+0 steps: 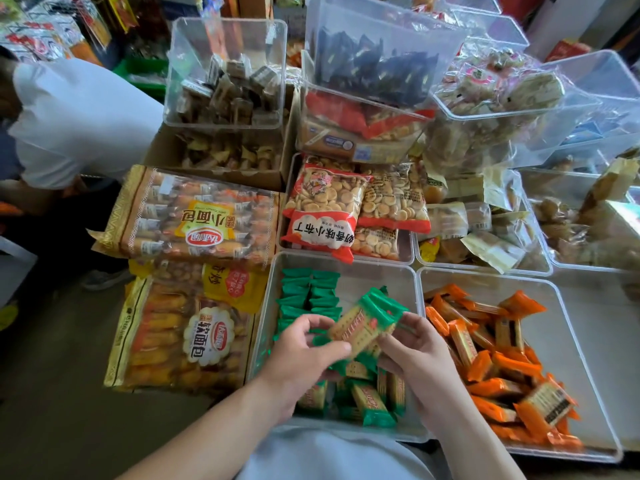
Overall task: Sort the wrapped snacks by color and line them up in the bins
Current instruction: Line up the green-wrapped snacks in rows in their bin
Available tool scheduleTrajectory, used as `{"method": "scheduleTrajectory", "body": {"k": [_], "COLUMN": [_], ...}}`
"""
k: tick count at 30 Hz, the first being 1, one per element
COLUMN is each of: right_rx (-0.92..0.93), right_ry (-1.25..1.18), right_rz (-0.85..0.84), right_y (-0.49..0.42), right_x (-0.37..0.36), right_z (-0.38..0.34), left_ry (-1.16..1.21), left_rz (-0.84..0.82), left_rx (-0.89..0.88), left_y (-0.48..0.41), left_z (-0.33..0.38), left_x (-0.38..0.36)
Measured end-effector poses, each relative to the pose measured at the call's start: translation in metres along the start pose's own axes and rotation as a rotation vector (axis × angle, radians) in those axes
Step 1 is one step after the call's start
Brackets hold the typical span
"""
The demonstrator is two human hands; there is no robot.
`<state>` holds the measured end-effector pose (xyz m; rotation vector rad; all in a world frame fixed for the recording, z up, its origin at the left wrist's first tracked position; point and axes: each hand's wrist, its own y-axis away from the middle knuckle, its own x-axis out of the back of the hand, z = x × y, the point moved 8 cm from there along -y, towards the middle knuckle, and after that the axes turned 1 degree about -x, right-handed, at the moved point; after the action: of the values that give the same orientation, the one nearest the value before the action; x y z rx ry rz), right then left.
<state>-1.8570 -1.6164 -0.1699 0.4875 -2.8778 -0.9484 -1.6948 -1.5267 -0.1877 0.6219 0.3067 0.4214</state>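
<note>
- The left hand (pixel 304 344) and the right hand (pixel 415 351) together hold a small stack of green-wrapped biscuit packs (pixel 367 320). Their fingers curl round its two ends, and the stack hangs above the left clear bin (pixel 267 317).
- The held packs are flat rectangles in glossy film, with green crimped ends and a tan middle printed with a biscuit.
- Against the bin's far left side, a row of green packs (pixel 304 296) stands on edge, pressed close in two columns.
- At the bin's near end, loose green packs (pixel 367 400) lie jumbled, partly under the hands.
- The right clear bin (pixel 571 348) sits just beside it. It is rigid transparent plastic with rounded corners and holds orange-wrapped packs (pixel 485 358) in an untidy heap.
- Beyond the green bin lie red-edged bags of small round biscuits (pixel 329 209).
- To the left are large, crinkly bread bags (pixel 197 220) with gold borders.
</note>
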Motion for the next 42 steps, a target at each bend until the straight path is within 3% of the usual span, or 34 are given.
{"method": "scheduleTrajectory", "body": {"k": [2, 8, 14, 22, 26, 39, 42], "right_rx": [0.025, 0.048, 0.026, 0.03, 0.196, 0.24, 0.254], "right_ry": [-0.006, 0.061, 0.173, 0.482, 0.7, 0.759, 0.628], "right_rz": [-0.057, -0.14, -0.176, -0.203, 0.057, 0.142, 0.174], "right_y": [0.002, 0.001, -0.013, -0.056, -0.103, -0.168, -0.161], "right_x": [-0.006, -0.011, -0.014, 0.003, 0.012, -0.023, -0.02], "right_z": [-0.008, -0.017, -0.017, -0.035, -0.053, 0.019, 0.022], "left_ry": [-0.243, -0.559, -0.455, -0.555, -0.652, -0.568, -0.562], "left_rz": [0.026, 0.061, -0.099, -0.114, 0.008, 0.101, 0.098], "left_rx": [-0.102, -0.299, -0.255, -0.216, -0.187, -0.102, -0.108], "left_y": [0.0, -0.008, -0.015, -0.05, -0.072, -0.067, -0.066], "left_z": [0.003, 0.022, 0.019, 0.017, 0.02, 0.006, 0.007], "left_x": [0.001, 0.003, -0.01, -0.015, 0.003, 0.04, 0.038]}}
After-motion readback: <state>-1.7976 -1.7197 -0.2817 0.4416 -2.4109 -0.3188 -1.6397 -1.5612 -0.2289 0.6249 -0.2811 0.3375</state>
